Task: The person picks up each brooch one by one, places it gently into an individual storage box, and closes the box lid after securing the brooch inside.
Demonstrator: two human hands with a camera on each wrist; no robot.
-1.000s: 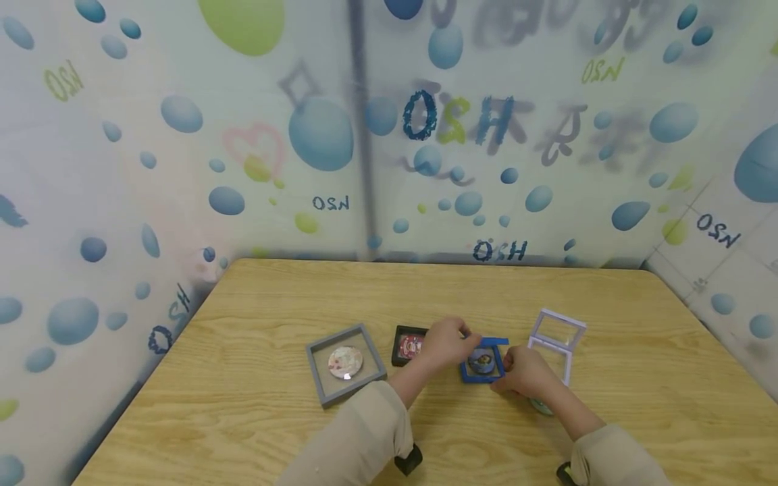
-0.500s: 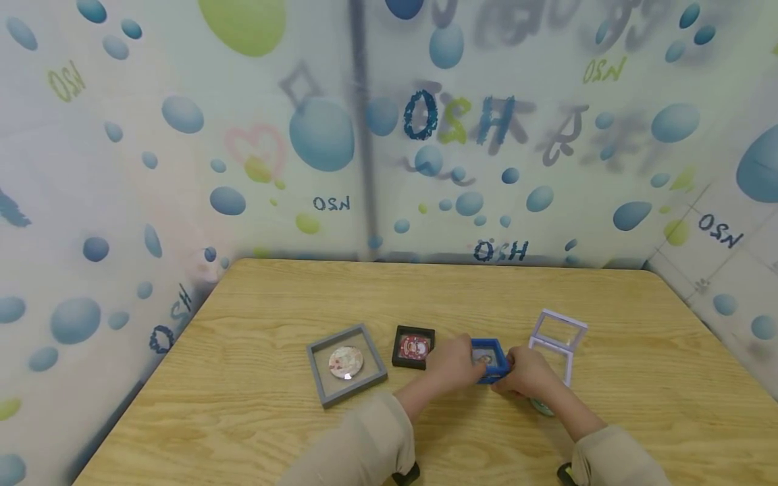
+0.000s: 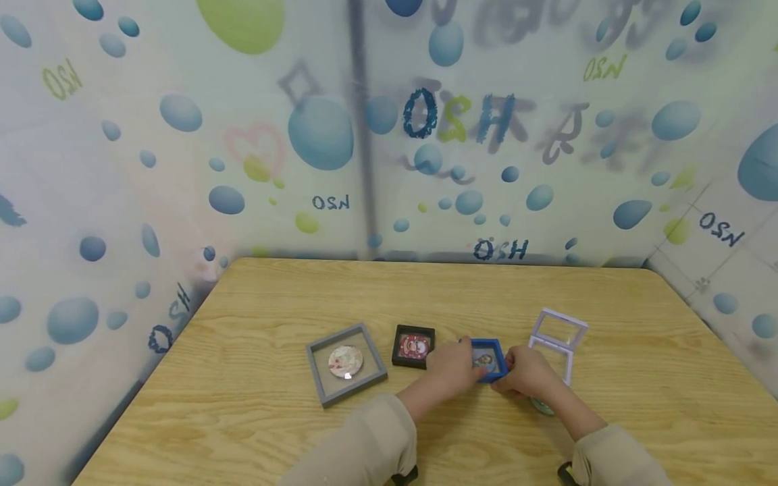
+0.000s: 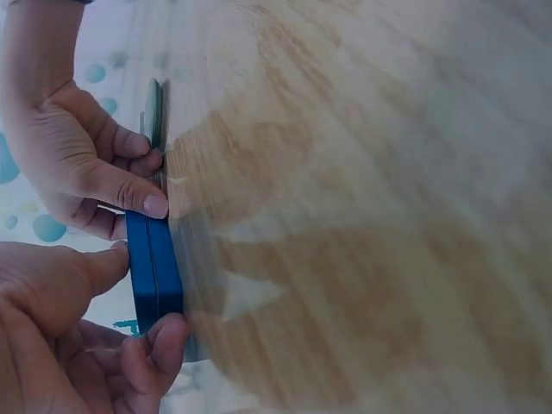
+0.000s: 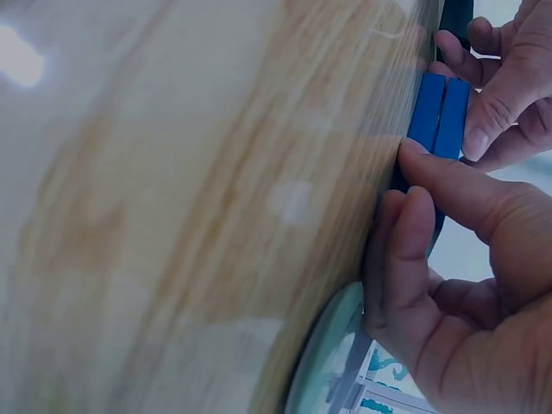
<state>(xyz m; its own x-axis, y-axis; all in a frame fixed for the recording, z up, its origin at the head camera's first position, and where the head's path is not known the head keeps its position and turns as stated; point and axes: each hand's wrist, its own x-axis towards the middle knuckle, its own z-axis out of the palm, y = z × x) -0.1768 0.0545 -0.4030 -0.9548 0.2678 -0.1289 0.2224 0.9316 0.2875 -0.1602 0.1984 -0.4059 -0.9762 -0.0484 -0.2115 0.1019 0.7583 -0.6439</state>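
Observation:
A small blue square display case (image 3: 500, 359) lies on the table with its lid down, a round picture badge visible through its clear window. My left hand (image 3: 450, 366) grips its left side. In the left wrist view, that hand's thumb is on the upper edge of the case (image 4: 155, 267) and its fingers are at the lower end. My right hand (image 3: 530, 371) pinches the right front corner between thumb and fingers. The right wrist view shows a thin seam between the two blue halves (image 5: 440, 112). Part of the case is hidden behind my hands.
Left of the hands lie a black case (image 3: 399, 354) with a red badge and a larger grey frame (image 3: 316, 374) with a pale round badge. An opened lilac case (image 3: 568, 368) stands right, a green round piece (image 3: 541, 406) partly under my right arm.
The blue case's lid, raised at its far side a second ago, has come down onto the base. My left hand moved from the lid to the left side; the right hand stayed at the corner.

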